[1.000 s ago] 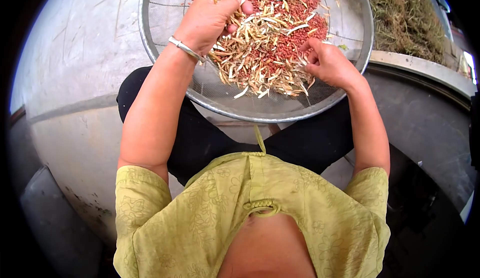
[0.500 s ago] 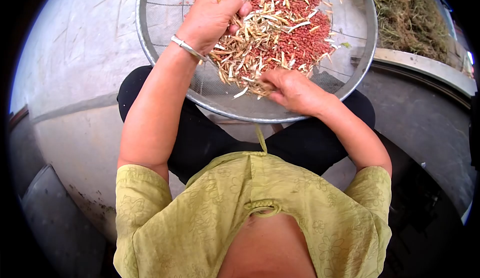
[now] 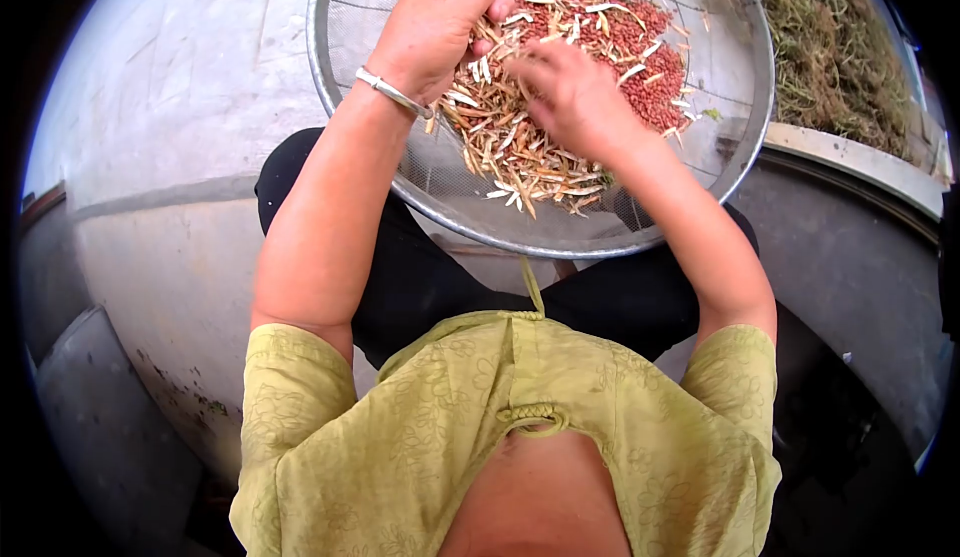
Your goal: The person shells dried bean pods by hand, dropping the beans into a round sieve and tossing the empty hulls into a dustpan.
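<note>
A round metal sieve (image 3: 455,227) rests across the lap. Small reddish beans (image 3: 655,92) lie in its far and right part, with dry tan and whitish pod pieces (image 3: 520,162) heaped toward the near side. My left hand (image 3: 430,32), with a bangle at the wrist, is closed round a bunch of dry pods over the sieve's left side; the index finger points right. Just above the heap hovers my right hand (image 3: 580,102), its fingers smeared by motion, so whether it grips anything cannot be made out.
Dried plant stalks (image 3: 825,47) are piled at the upper right, behind a pale curved ledge (image 3: 850,157). Light concrete floor (image 3: 180,87) stretches to the left. A dark grey panel (image 3: 110,427) stands at the lower left.
My right hand has moved up from the near edge of the pods to the heap's middle. More pod pieces lie at the near side. The sieve appears slightly farther right in view.
</note>
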`<action>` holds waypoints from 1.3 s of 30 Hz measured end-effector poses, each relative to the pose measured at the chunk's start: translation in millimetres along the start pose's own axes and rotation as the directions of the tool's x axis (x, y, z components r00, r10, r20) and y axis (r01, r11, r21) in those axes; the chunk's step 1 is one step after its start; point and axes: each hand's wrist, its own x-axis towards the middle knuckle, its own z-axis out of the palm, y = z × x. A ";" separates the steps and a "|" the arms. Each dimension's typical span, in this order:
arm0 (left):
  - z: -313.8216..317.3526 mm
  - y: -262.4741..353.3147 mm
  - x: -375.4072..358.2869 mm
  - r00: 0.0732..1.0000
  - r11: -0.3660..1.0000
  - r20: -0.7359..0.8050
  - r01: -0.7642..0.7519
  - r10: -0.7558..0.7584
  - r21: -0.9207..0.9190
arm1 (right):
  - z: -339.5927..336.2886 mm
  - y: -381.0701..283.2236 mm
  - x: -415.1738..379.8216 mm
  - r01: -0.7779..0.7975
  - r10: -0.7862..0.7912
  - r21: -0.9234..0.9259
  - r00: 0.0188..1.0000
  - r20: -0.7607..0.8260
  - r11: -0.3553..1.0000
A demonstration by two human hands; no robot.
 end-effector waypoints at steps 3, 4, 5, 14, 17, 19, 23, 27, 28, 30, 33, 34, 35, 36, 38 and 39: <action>-3.0 1.3 -0.7 1.000 1.000 -0.005 -0.006 0.006 0.000 | -3.4 -23.1 -18.8 0.145 -0.151 0.053 0.980 0.132 0.988; -2.9 1.5 -1.3 1.000 1.000 0.008 0.006 -0.006 -0.002 | -0.3 -22.7 -29.7 0.206 -0.245 0.244 0.959 0.144 0.948; -2.3 -0.4 -1.1 1.000 1.000 0.006 0.000 0.000 -0.024 | -0.6 -21.9 -39.6 0.251 -0.336 0.425 0.932 0.138 0.870; -0.3 -1.5 -2.3 0.999 1.000 0.031 0.010 -0.010 0.004 | -35.5 5.3 -44.1 -0.015 -0.092 0.375 0.959 0.267 0.927; -0.1 -3.8 -0.6 0.999 1.000 0.034 0.006 -0.006 -0.012 | -30.1 13.3 -18.6 -0.024 0.003 0.275 0.997 0.075 0.961; 0.0 -5.7 1.4 1.000 1.000 0.016 -0.011 0.011 0.002 | -18.7 22.4 4.5 -0.015 0.028 0.200 0.997 -0.065 0.980; -1.2 -5.3 1.2 0.999 0.999 -0.011 -0.031 0.031 0.023 | 9.5 33.4 37.3 0.001 -0.002 0.046 1.000 0.028 0.999; -4.4 -7.8 0.0 0.999 0.998 -0.011 -0.047 0.048 0.039 | 2.9 30.3 42.6 -0.115 0.119 -0.047 0.990 0.073 0.992; -3.9 -8.1 -0.9 0.998 0.997 -0.012 -0.053 0.054 0.060 | 2.7 34.3 39.7 -0.114 0.117 -0.047 0.990 0.074 0.992; -3.7 -9.0 -0.6 0.998 0.997 0.002 -0.065 0.065 0.045 | 2.9 45.8 31.3 -0.119 0.123 0.095 0.992 -0.038 0.988; -1.5 -9.5 -1.1 0.997 0.989 -0.003 -0.076 0.077 0.125 | -10.7 47.8 23.3 -0.296 0.292 0.540 0.952 0.096 0.788; -1.0 -11.3 -0.8 0.997 0.989 0.001 -0.077 0.078 0.125 | -21.1 42.0 19.0 -0.500 0.378 0.761 0.855 0.356 0.413; -0.5 -13.7 -0.2 0.998 0.986 0.008 -0.063 0.062 0.154 | -27.9 38.2 13.8 -0.486 0.360 0.842 0.848 0.389 0.234; 0.4 -16.2 0.2 0.999 0.982 0.015 -0.049 0.047 0.183 | -33.7 33.7 10.0 -0.485 0.363 0.843 0.848 0.387 0.233; 5.6 -19.7 -1.3 1.000 0.978 0.013 -0.014 0.011 0.207 | -41.2 25.4 6.3 -0.431 0.385 0.898 0.846 0.369 0.085; 8.9 -21.0 -3.0 0.999 0.969 0.040 -0.005 -0.005 0.245 | -41.6 23.9 5.6 -0.402 0.374 0.914 0.857 0.354 0.056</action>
